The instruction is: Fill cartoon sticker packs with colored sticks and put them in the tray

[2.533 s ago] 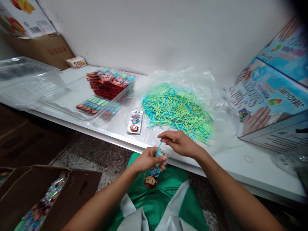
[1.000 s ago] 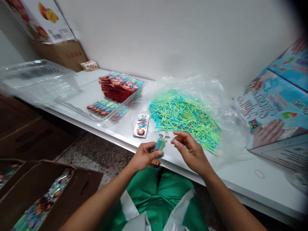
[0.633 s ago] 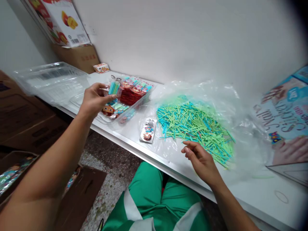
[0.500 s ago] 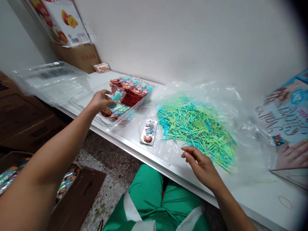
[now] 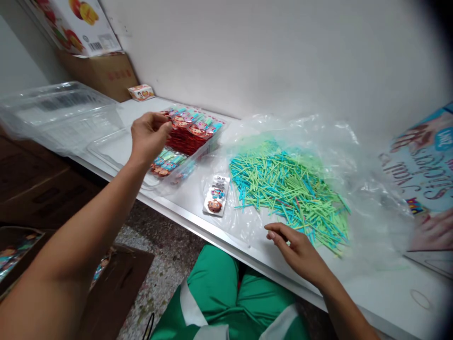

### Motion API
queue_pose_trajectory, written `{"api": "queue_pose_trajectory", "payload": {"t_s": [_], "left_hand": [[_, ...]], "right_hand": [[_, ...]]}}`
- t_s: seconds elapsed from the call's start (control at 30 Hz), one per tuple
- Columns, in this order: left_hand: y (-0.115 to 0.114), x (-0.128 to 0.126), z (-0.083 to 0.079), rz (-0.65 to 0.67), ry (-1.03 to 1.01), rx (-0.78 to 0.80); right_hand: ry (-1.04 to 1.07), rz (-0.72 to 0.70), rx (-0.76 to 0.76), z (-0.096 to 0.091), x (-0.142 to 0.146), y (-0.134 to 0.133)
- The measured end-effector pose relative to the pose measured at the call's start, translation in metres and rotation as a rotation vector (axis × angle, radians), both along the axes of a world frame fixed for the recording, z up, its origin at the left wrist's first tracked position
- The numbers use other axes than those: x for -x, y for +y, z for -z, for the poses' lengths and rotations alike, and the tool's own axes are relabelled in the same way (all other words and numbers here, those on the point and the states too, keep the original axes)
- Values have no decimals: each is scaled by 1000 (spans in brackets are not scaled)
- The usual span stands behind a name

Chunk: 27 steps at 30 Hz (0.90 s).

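My left hand (image 5: 150, 137) hovers over the near-left part of a clear plastic tray (image 5: 203, 153). Its fingers are curled, thumb and forefinger slightly apart, and I see nothing between them. Rows of shiny printed packets (image 5: 189, 141) in red, blue and green fill the tray, with another group of packets (image 5: 168, 163) at its near end. My right hand (image 5: 295, 248) rests by the table's front edge, loosely bent and holding nothing visible. Just beyond it lies a heap of thin green and blue sticks (image 5: 290, 184) on a clear plastic sheet. A single packet (image 5: 215, 196) lies between tray and heap.
Empty clear plastic containers (image 5: 60, 113) are stacked at the left. Behind them stand a brown carton (image 5: 102, 73) and a small box (image 5: 141, 92). A printed box (image 5: 424, 189) stands at the right, near a rubber band (image 5: 420, 299). Open cartons (image 5: 116, 283) sit on the floor below.
My left hand has let go of the packet it held over the tray and has lifted slightly. The right hand has barely moved. The view has shifted a little.
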<state>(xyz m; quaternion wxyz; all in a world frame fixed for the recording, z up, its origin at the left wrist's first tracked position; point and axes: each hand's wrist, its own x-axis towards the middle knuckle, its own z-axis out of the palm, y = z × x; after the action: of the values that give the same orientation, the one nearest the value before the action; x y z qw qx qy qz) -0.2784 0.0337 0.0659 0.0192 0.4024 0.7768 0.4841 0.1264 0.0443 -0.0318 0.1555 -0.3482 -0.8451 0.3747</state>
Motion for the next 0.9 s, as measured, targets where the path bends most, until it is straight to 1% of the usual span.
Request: {"api": "queue_pose_trajectory", "payload": {"t_s": [0.03,0.07,0.1,0.13,0.17,0.2,0.23,0.27,0.3,0.33,0.4,0.47,0.53,0.6,0.7,0.83,0.9], "left_hand": [[-9,-26,1,99,39,-38],[-16,-51,7,202,64,-22],[-22,-73,17,320,79,51],[-25,-92,31,423,102,153],[-25,-105,47,450,131,263],[-23,-113,65,404,159,371],[-18,-116,82,307,180,466],[-11,-116,98,199,182,540],[-4,-113,112,122,162,606],[2,-108,123,75,124,655],[13,-98,137,52,17,674],[17,-91,142,48,-87,604],[16,-88,144,38,-144,529],[14,-87,144,36,-151,505],[11,-86,142,45,-124,512],[5,-87,132,35,-51,491],[-1,-97,123,60,-43,386]], "right_hand": [[2,-7,-7,1,2,-1],[6,-15,-14,2,4,-3],[13,-22,-20,2,6,-5],[21,-30,-29,1,7,-7],[27,-36,-38,0,8,-10],[33,-40,-49,-1,7,-13],[38,-39,-60,-3,5,-16],[41,-33,-66,-5,2,-19],[44,-24,-67,-7,-2,-22],[48,-12,-61,-8,-7,-25],[58,20,-33,-9,-19,-28],[65,56,2,-7,-30,-31],[71,85,29,-4,-37,-32],[82,99,42,-1,-41,-33],[96,98,43,3,-42,-35],[86,103,14,7,-43,-35],[91,146,12,8,-40,-36]]}}
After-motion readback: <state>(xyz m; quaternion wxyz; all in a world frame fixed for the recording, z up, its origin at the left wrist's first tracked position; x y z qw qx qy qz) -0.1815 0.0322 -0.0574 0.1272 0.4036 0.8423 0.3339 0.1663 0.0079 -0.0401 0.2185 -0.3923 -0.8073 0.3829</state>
